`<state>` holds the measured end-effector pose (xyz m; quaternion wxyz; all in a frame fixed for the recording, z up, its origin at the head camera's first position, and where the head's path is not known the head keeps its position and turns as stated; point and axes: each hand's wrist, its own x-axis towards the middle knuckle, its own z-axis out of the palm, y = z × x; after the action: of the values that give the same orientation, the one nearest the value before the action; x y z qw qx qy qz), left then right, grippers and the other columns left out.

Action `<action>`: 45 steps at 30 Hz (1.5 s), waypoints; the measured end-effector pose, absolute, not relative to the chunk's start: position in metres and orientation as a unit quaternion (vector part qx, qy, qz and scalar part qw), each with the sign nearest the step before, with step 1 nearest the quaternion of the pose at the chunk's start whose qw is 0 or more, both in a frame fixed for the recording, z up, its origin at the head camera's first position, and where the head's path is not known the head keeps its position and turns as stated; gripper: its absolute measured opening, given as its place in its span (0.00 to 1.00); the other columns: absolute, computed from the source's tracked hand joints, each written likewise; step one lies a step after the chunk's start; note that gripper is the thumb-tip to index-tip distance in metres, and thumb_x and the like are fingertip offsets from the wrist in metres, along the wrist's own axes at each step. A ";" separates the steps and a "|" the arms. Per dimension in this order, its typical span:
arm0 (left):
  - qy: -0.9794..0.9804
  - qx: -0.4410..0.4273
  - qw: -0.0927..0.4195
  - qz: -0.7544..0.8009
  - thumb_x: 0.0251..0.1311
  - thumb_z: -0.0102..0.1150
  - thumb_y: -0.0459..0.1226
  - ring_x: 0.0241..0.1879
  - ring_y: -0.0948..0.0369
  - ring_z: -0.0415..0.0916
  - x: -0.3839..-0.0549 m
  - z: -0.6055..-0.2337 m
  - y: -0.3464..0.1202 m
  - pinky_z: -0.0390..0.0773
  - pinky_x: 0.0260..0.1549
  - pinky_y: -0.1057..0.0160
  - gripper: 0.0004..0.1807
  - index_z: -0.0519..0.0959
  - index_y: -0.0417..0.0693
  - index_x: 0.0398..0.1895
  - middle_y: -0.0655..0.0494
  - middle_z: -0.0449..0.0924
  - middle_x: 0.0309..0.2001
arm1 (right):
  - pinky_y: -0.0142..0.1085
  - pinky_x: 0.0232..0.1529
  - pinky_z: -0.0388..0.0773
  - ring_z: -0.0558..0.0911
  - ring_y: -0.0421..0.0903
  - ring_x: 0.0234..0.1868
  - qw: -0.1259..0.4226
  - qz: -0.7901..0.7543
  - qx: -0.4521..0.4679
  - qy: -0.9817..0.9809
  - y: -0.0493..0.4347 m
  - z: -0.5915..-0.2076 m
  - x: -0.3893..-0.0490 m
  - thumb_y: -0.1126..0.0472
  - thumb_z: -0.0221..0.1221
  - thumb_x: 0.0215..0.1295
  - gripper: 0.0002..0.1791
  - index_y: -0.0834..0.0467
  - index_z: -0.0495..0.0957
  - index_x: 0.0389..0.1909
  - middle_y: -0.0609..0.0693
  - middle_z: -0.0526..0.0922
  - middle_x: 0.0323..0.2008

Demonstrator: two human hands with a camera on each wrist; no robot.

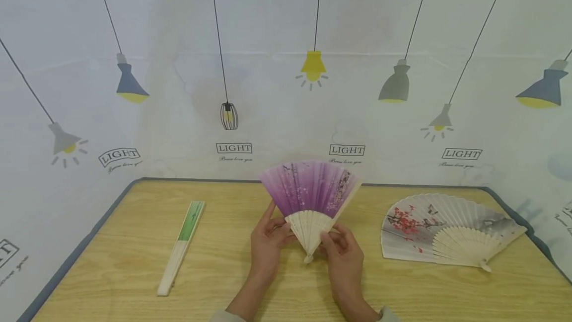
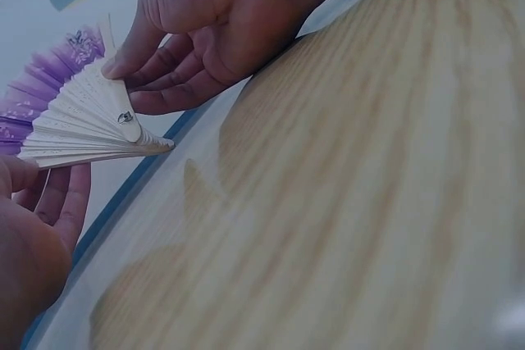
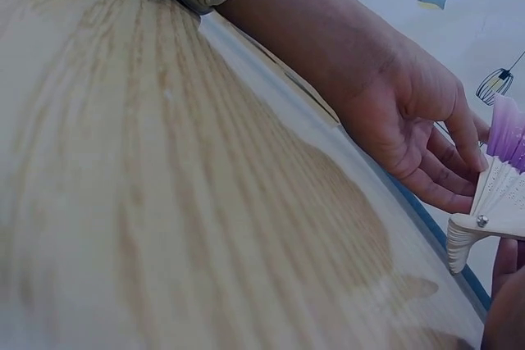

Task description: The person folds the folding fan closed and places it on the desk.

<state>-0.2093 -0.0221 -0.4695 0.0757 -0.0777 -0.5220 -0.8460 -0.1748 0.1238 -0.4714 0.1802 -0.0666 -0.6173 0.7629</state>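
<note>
Both hands hold a partly spread purple folding fan (image 1: 313, 190), with pale ribs and a blossom print, above the middle of the table. On its left edge, my left hand (image 1: 267, 242) pinches the outer rib between thumb and fingers. The right hand (image 1: 346, 255) grips the opposite outer rib, its thumb on the near face. The fan's pivot end (image 1: 308, 258) points down toward me between the two hands. In the left wrist view, the metal pivot pin (image 2: 125, 118) shows beside the gathered ribs.
A folded green and cream fan (image 1: 182, 247) lies on the wooden table (image 1: 223, 242) to the left. Over on the right lies a spread grey-white fan (image 1: 415, 232) with red blossoms. Behind the table hangs a white backdrop (image 1: 268, 88) printed with lamps.
</note>
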 end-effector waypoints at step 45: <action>-0.565 -0.085 0.058 -0.819 0.61 0.58 0.25 0.39 0.52 0.81 -0.208 -0.469 -0.024 0.83 0.42 0.51 0.34 0.63 0.53 0.70 0.35 0.77 0.43 | 0.39 0.39 0.85 0.81 0.45 0.33 0.147 0.769 -0.058 -0.620 0.122 -0.470 -0.173 0.68 0.63 0.61 0.19 0.62 0.76 0.53 0.60 0.81 0.38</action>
<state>-0.2084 -0.0243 -0.4685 0.0584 -0.0846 -0.5649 -0.8188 -0.1731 0.1219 -0.4697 0.1467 -0.0581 -0.6195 0.7690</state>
